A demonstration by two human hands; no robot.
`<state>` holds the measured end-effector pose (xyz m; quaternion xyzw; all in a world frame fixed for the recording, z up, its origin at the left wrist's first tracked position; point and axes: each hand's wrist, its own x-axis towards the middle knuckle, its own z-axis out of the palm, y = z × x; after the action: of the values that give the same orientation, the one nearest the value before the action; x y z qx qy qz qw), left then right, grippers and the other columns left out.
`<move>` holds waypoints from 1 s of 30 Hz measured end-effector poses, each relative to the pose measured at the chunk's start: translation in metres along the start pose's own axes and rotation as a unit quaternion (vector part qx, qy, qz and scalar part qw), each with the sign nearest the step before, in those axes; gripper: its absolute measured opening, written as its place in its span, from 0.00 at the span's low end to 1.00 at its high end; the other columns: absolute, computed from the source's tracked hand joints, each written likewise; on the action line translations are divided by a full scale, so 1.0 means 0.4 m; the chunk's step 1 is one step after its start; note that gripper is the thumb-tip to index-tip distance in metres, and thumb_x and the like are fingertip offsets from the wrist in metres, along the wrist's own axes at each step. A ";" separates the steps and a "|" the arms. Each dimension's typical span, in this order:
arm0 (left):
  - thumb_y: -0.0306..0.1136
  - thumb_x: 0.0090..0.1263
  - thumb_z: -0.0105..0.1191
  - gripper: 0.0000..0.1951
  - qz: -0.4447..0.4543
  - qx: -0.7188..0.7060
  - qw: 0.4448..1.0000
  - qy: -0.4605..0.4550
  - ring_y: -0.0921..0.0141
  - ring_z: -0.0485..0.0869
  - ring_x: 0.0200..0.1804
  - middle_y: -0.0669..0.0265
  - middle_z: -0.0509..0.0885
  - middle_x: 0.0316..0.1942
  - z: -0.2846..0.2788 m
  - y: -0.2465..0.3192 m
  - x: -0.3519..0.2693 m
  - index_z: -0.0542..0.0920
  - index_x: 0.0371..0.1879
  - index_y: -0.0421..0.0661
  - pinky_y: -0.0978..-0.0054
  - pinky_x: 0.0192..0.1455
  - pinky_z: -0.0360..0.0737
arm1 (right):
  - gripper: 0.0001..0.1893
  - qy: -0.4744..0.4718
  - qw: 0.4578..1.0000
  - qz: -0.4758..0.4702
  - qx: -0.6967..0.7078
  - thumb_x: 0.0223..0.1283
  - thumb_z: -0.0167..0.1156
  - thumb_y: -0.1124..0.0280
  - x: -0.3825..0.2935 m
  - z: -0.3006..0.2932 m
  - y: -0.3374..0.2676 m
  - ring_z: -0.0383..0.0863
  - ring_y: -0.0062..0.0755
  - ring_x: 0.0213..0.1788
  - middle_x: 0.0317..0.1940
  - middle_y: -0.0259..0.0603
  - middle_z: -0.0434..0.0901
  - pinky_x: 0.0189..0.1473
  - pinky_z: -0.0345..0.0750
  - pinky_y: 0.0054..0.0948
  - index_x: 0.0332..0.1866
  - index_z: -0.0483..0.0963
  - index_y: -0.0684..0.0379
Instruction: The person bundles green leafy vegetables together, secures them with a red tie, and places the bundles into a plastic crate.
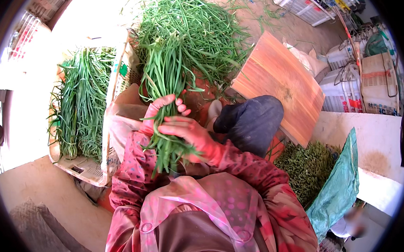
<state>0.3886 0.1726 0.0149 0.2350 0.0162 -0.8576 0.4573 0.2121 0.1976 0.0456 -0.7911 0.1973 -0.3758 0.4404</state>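
A bunch of long, flat green leaves (169, 65), garlic chives by their look, is held in front of my chest. My left hand (154, 113) wraps around its narrow middle, fingertips showing on the far side. Across the same part lie the fingers of my right hand (196, 134), slightly blurred, with a curved leaf strand at their tips. Loose leaf ends hang below both hands and partly cover the right palm. Beyond the bunch, a large heap of loose green leaves (196, 27) spreads over the floor.
To the left stands a plastic crate (104, 155) holding leaf bunches (84, 104). A wooden board (281, 85) lies tilted beyond my knee (253, 121). At right are packed green stalks (305, 167), a green plastic sheet (338, 189) and stacked crates (342, 86). Another person (348, 225) is at lower right.
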 end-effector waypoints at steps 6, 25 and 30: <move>0.36 0.65 0.53 0.20 0.025 0.320 0.943 0.094 0.69 0.79 0.27 0.65 0.77 0.25 0.029 -0.019 -0.157 0.75 0.52 0.36 0.72 0.35 0.76 | 0.35 0.019 0.696 0.301 0.652 0.62 0.54 0.42 0.006 -0.001 0.100 0.76 0.36 0.55 0.54 0.44 0.76 0.57 0.74 0.35 0.62 0.64 0.62; 0.20 0.56 0.59 0.18 0.033 0.413 0.881 0.227 0.74 0.79 0.43 0.69 0.83 0.42 -0.074 -0.185 -0.594 0.80 0.47 0.40 0.73 0.47 0.77 | 0.13 0.241 0.600 0.544 0.534 0.68 0.50 0.58 0.052 0.121 0.606 0.65 0.28 0.13 0.17 0.30 0.67 0.15 0.66 0.29 0.41 0.76 0.57; 0.19 0.54 0.60 0.22 0.028 0.362 0.903 0.229 0.72 0.78 0.50 0.68 0.82 0.49 -0.076 -0.215 -0.651 0.80 0.51 0.41 0.71 0.52 0.76 | 0.14 0.339 0.737 0.519 0.269 0.67 0.54 0.59 0.111 -0.065 0.563 0.62 0.19 0.15 0.18 0.27 0.66 0.16 0.61 0.21 0.44 0.77 0.60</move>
<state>0.4548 0.4323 0.0807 0.5744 -0.1980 -0.7140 0.3480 0.2249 0.0346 -0.1174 -0.2345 0.6045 -0.3697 0.6655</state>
